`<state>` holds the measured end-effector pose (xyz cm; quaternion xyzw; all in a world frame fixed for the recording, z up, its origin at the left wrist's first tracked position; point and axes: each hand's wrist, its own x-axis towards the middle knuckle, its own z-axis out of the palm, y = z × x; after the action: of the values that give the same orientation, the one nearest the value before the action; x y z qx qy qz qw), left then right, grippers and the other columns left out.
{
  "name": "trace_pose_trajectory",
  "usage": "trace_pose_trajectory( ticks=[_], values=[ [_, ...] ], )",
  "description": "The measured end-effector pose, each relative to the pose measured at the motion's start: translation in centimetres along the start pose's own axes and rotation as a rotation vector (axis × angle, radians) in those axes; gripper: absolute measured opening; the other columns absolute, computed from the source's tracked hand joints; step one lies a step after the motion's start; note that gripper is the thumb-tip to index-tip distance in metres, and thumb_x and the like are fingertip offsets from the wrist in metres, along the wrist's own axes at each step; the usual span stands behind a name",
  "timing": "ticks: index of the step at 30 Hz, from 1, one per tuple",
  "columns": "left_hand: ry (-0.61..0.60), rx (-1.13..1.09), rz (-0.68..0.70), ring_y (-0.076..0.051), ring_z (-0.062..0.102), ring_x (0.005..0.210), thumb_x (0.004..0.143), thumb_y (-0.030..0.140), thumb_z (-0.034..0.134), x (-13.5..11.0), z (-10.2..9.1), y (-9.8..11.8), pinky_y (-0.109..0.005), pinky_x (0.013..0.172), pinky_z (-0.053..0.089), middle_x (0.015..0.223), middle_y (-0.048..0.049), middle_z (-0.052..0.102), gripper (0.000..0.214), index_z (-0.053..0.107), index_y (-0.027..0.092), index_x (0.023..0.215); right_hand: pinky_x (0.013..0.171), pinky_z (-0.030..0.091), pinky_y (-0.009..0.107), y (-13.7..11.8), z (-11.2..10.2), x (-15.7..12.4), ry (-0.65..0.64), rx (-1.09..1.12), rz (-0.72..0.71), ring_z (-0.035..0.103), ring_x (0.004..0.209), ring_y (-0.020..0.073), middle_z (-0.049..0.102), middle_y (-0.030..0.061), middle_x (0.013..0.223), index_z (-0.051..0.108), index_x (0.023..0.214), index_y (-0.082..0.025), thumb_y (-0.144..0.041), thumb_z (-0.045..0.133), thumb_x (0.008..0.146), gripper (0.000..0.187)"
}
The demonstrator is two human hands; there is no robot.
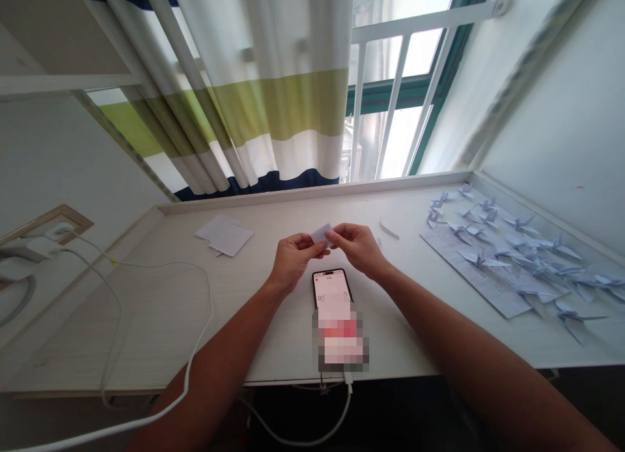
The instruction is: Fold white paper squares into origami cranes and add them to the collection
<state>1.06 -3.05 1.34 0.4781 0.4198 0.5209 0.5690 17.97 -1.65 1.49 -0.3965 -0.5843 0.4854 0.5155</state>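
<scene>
1. Head view: one small pale-lavender folded paper square (321, 234) was pinched between the left grip (295, 260) and right grip (359, 249), held in the air above the cream wooden tabletop (146, 322).
2. Below it lay one black smartphone (332, 286).
3. Leftward lay several loose white paper squares (225, 235).
4. Rightward, roughly twenty pale-lavender origami paper cranes (508, 250) sat around and on one printed white paper sheet (469, 263).

Small pale-lilac paper square (321, 234), slightly tilted, pinched at opposite edges between left hand (294, 260) and right hand (357, 249), lifted clear of the surface, just beyond a black smartphone (332, 288).
</scene>
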Motion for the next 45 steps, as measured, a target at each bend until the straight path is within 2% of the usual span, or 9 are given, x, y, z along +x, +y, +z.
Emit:
trace_pose_trajectory(
  ticks=[9, 13, 17, 24, 30, 35, 40, 45],
  values=[
    [-0.006, -0.025, -0.052, -0.022, 0.075, 0.074, 0.059, 0.037, 0.095, 0.1, -0.1, -0.1, -0.036, 0.077, 0.057, 0.080, -0.0084, 0.078, 0.041, 0.073, 0.012, 0.082, 0.070, 0.054, 0.033, 0.3, -0.3, 0.1, -0.041, -0.012, -0.004, 0.065, 0.070, 0.0179, 0.073, 0.0047, 0.075, 0.073, 0.076, -0.017, -0.060, 0.079, 0.073, 0.044],
    [-0.040, 0.000, -0.017, -0.023, 0.075, 0.076, 0.062, 0.040, 0.093, 0.2, -0.2, -0.3, -0.036, 0.076, 0.057, 0.083, -0.0092, 0.078, 0.044, 0.075, 0.012, 0.090, 0.071, 0.055, 0.034, 0.4, -0.1, 0.1, -0.013, 0.010, 0.005, 0.065, 0.071, 0.0184, 0.073, 0.0054, 0.075, 0.073, 0.078, -0.017, -0.063, 0.078, 0.072, 0.047],
    [-0.094, 0.026, -0.051, -0.022, 0.075, 0.076, 0.069, 0.043, 0.089, 0.2, -0.3, -0.4, -0.036, 0.076, 0.058, 0.092, -0.0126, 0.079, 0.047, 0.075, 0.011, 0.100, 0.073, 0.056, 0.034, 0.4, 0.1, 0.1, 0.021, 0.023, 0.018, 0.066, 0.072, 0.0180, 0.074, 0.0063, 0.078, 0.075, 0.083, -0.016, -0.062, 0.078, 0.074, 0.047],
    [-0.134, 0.094, -0.004, -0.024, 0.076, 0.078, 0.076, 0.046, 0.083, 0.0, -0.1, -0.3, -0.036, 0.074, 0.058, 0.095, -0.0153, 0.079, 0.043, 0.076, 0.011, 0.101, 0.071, 0.054, 0.034, 0.5, -0.1, 0.1, 0.112, 0.010, 0.015, 0.063, 0.068, 0.0167, 0.073, 0.0054, 0.074, 0.075, 0.077, -0.017, -0.058, 0.077, 0.076, 0.042],
    [-0.098, 0.078, -0.012, -0.024, 0.076, 0.076, 0.075, 0.045, 0.084, 0.2, -0.4, -0.5, -0.037, 0.074, 0.058, 0.090, -0.0149, 0.079, 0.040, 0.076, 0.011, 0.095, 0.071, 0.052, 0.032, 0.5, -0.4, 0.2, 0.004, 0.028, 0.047, 0.065, 0.070, 0.0166, 0.073, 0.0051, 0.074, 0.074, 0.080, -0.015, -0.053, 0.080, 0.076, 0.038],
    [-0.143, 0.046, -0.027, -0.024, 0.076, 0.078, 0.075, 0.046, 0.084, 0.3, -0.6, -0.3, -0.037, 0.075, 0.057, 0.090, -0.0152, 0.079, 0.041, 0.075, 0.010, 0.092, 0.071, 0.051, 0.032, 0.8, -0.4, 0.3, -0.094, -0.011, 0.054, 0.064, 0.070, 0.0170, 0.075, 0.0059, 0.079, 0.076, 0.082, -0.015, -0.053, 0.081, 0.074, 0.039],
    [-0.119, 0.007, -0.066, -0.024, 0.076, 0.077, 0.072, 0.045, 0.086, 0.4, -0.6, -0.3, -0.036, 0.075, 0.057, 0.090, -0.0159, 0.079, 0.043, 0.073, 0.009, 0.091, 0.076, 0.051, 0.033, 0.8, -0.2, 0.2, -0.089, 0.016, 0.035, 0.065, 0.073, 0.0174, 0.076, 0.0070, 0.078, 0.076, 0.079, -0.014, -0.054, 0.073, 0.082, 0.040],
    [-0.094, 0.005, -0.082, -0.023, 0.076, 0.075, 0.072, 0.041, 0.086, 0.6, -0.8, -0.3, -0.035, 0.075, 0.058, 0.086, -0.0142, 0.079, 0.039, 0.073, 0.009, 0.090, 0.081, 0.051, 0.035, 1.1, -0.4, 0.4, -0.174, 0.110, 0.076, 0.066, 0.080, 0.0186, 0.076, 0.0075, 0.085, 0.076, 0.086, -0.015, -0.049, 0.068, 0.087, 0.035]
  ],
)
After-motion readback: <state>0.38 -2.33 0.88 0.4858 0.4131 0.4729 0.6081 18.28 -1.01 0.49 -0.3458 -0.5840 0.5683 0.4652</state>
